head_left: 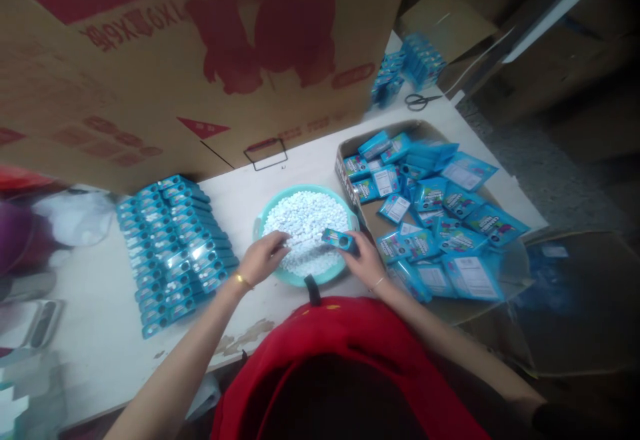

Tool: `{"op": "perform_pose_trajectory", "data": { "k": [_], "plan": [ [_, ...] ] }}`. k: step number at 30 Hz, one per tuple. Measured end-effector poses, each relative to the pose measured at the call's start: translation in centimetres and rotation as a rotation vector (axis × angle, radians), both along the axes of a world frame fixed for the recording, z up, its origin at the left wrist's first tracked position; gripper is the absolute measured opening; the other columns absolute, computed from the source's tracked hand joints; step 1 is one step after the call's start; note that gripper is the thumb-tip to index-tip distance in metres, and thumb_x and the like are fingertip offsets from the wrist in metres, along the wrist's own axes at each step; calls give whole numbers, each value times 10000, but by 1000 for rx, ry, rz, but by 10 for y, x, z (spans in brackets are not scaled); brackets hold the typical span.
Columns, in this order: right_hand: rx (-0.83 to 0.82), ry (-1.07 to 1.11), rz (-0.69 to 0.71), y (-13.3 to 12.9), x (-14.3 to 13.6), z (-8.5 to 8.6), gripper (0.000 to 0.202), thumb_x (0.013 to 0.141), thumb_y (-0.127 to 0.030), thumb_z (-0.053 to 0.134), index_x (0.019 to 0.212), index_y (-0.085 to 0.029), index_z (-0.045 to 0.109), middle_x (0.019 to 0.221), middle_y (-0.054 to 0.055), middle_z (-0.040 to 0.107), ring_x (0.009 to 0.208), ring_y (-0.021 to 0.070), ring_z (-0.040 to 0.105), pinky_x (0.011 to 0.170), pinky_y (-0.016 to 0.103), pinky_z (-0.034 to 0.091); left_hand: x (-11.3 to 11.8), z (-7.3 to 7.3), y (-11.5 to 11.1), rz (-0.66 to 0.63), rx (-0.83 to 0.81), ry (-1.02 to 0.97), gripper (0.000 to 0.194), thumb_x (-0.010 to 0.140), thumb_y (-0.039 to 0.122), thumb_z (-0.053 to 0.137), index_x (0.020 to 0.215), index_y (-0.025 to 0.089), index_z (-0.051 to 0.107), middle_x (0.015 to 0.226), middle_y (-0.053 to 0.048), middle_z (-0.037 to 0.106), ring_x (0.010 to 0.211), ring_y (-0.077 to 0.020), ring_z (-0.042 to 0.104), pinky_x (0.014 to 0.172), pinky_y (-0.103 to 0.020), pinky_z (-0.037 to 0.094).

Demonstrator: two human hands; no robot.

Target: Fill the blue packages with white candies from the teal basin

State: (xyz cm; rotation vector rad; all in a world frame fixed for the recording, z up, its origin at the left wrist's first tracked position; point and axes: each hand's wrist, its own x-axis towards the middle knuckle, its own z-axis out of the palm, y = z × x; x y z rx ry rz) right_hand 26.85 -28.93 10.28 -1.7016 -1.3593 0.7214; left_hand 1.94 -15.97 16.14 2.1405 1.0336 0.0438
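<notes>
A round turquoise basin full of small white pellets stands in front of me. Over its right side my right hand holds a small blue box with a dark round hole. My left hand is above the basin's left rim, thumb and fingers closed together near the pellets; whatever may be between the fingertips is too small to make out. Left of the basin, many similar blue boxes stand in stacked rows on the white table.
An open carton full of blue packets is to the right. Scissors and more blue boxes lie behind it. A big printed carton walls off the back. A grey device sits at the far left.
</notes>
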Motion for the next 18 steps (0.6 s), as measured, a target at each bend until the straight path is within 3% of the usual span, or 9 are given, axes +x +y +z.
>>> {"op": "perform_pose_trajectory", "data": {
  "k": [4,12,15,18],
  "plan": [
    [42,-40,81,12,-9,0,341,816,-208,557,1156,-215,527,1115,106,612,1078,255,580,940,416,484,9,42,3,-181,68,84,237,908,329,444,1091,218,545,1003,-48,641,899,-181,604,807,-314,483],
    [65,-99,173,16,-16,4,425,765,-116,527,1182,-200,520,1128,112,611,1091,257,563,941,424,484,62,103,-4,-411,255,540,223,923,234,380,945,152,586,924,-91,634,827,-233,606,637,-332,479],
    [75,-78,179,15,-18,0,433,769,-118,522,1191,-214,510,1125,107,607,1093,254,562,948,432,479,76,120,-11,-456,319,605,219,895,133,378,929,138,595,879,-96,626,785,-221,596,607,-318,461],
    [66,-60,183,14,-18,-3,417,784,-128,519,1191,-214,508,1125,108,606,1102,253,560,953,432,477,75,126,-13,-487,354,578,252,879,84,368,957,147,599,868,-88,622,787,-204,588,617,-302,452]
  ]
}}
